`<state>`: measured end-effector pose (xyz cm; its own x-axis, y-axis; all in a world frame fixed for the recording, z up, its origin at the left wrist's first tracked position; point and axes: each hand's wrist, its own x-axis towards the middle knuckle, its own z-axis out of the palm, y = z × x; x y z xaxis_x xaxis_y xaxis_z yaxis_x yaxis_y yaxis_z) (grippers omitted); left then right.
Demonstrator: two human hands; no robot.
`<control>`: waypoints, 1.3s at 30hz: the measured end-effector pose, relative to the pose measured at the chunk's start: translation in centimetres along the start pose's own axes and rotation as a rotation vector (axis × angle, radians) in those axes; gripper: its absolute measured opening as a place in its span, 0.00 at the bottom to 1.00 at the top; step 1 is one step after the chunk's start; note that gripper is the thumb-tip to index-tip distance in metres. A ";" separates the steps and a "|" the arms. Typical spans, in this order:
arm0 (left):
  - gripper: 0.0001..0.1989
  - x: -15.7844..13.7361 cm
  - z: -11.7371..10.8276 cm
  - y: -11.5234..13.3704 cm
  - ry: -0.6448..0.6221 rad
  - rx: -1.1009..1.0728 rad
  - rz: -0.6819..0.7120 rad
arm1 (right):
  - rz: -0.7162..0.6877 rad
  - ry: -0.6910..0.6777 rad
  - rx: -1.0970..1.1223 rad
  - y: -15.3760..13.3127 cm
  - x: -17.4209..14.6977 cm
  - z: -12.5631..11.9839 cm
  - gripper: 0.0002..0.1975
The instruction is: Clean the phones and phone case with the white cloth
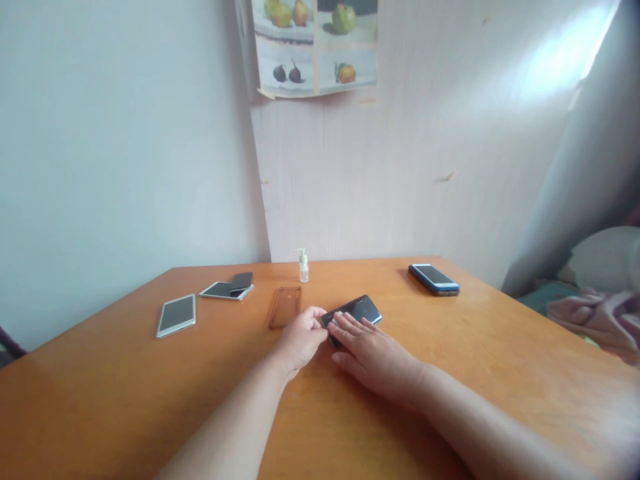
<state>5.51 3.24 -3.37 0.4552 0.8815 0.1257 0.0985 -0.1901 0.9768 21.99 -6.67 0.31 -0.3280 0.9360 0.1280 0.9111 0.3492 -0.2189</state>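
Note:
A dark, glossy smartphone (366, 309) lies on the wooden table in front of me, its shiny side up. My left hand (303, 339) pinches the phone's left end between thumb and fingers. Across the phone's upper face my right hand (373, 350) lies flat, fingers stretched out and close together. A small whitish patch shows by its fingertips; I cannot make out what it is. Just left of the phone is a clear brownish phone case (286, 308), partly behind my left hand. Beyond the case stands a small clear pump bottle (304, 269) with a pale green top.
On the left of the table (225, 373) lie a white phone (177, 315) and another white device (216, 290) with a small dark flat piece (243, 281) on it. Stacked phones (434, 279) sit at the back right. Behind is a wall with a fruit poster (316, 47).

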 end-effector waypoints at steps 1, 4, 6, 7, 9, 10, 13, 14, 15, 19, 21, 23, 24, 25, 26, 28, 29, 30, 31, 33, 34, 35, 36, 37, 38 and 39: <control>0.16 0.0 0.0 -0.1 0.013 0.020 -0.004 | -0.022 -0.018 0.006 0.1 -0.4 -0.1 0.31; 0.16 0.1 0.0 -0.3 0.035 0.061 -0.008 | -0.062 -0.028 0.019 0.3 -0.8 -0.3 0.29; 0.16 0.1 0.1 -0.3 0.033 0.071 -0.001 | -0.044 -0.006 0.002 0.2 -0.3 -0.2 0.28; 0.16 0.1 0.1 -0.3 0.029 0.071 0.006 | -0.030 0.009 -0.014 0.2 0.1 -0.1 0.28; 0.16 0.0 0.3 -0.2 0.019 0.069 0.022 | -0.012 0.037 -0.047 0.1 0.9 0.1 0.28; 0.16 0.0 0.3 -0.2 0.016 0.070 0.025 | -0.011 0.047 -0.059 0.0 1.2 0.1 0.28; 0.17 0.0 0.3 -0.1 0.019 0.076 0.012 | -0.028 0.053 -0.074 0.0 0.9 0.2 0.29; 0.17 -0.1 0.3 -0.1 0.022 0.076 0.006 | -0.039 0.049 -0.073 0.0 0.5 0.1 0.28; 0.17 -0.1 0.2 -0.1 0.024 0.075 0.001 | -0.050 0.045 -0.071 0.1 0.2 0.1 0.28; 0.17 -0.1 0.1 -0.2 0.028 0.067 -0.007 | -0.060 0.042 -0.075 -0.1 -0.1 0.0 0.27; 0.18 -0.1 0.3 -0.1 0.030 0.059 -0.007 | -0.037 0.058 -0.091 -0.3 0.6 0.0 0.28; 0.18 0.0 0.4 -0.1 0.033 0.049 -0.010 | -0.018 0.066 -0.103 -0.4 1.1 0.0 0.29; 0.18 0.1 0.4 0.0 0.037 0.043 -0.014 | -0.014 0.063 -0.107 -0.4 1.1 0.0 0.30; 0.18 0.2 0.4 0.0 0.042 0.038 -0.018 | -0.016 0.056 -0.108 -0.4 1.0 0.0 0.30; 0.17 0.2 0.4 0.1 0.047 0.034 -0.022 | -0.025 0.044 -0.107 -0.4 0.6 0.0 0.30; 0.14 0.3 0.4 0.2 0.061 0.025 -0.030 | -0.057 0.021 -0.092 -0.4 -0.3 -0.2 0.29; 0.13 0.4 0.3 0.2 0.068 0.022 -0.032 | -0.073 0.012 -0.080 -0.4 -0.7 -0.3 0.29; 0.11 0.4 0.3 0.2 0.074 0.020 -0.034 | -0.086 0.005 -0.070 -0.5 -1.0 -0.4 0.29; 0.11 0.4 0.3 0.3 0.080 0.018 -0.034 | -0.090 0.000 -0.064 -0.5 -1.1 -0.4 0.29; 0.10 0.4 0.3 0.3 0.090 0.016 -0.036 | -0.081 0.004 -0.073 -0.7 -0.7 -0.4 0.29; 0.10 0.4 0.3 0.2 0.094 0.015 -0.036 | -0.073 0.010 -0.088 -0.8 -0.4 -0.4 0.29; 0.10 0.4 0.3 0.2 0.097 0.014 -0.038 | -0.067 0.018 -0.104 -0.9 0.0 -0.3 0.29; 0.10 0.4 0.3 0.1 0.100 0.013 -0.039 | -0.064 0.025 -0.117 -1.0 0.3 -0.3 0.30; 0.10 0.4 0.3 0.0 0.101 0.012 -0.041 | -0.066 0.029 -0.127 -1.0 0.4 -0.2 0.30; 0.10 0.4 0.3 -0.1 0.102 0.011 -0.043 | -0.075 0.027 -0.131 -1.1 0.4 -0.2 0.31; 0.10 0.4 0.3 -0.1 0.103 0.010 -0.045 | -0.087 0.021 -0.128 -1.0 0.2 -0.1 0.31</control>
<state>5.94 3.48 -3.49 0.3571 0.9288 0.0992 0.1258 -0.1530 0.9802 21.01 -6.84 0.71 -0.4031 0.9008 0.1612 0.9043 0.4192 -0.0811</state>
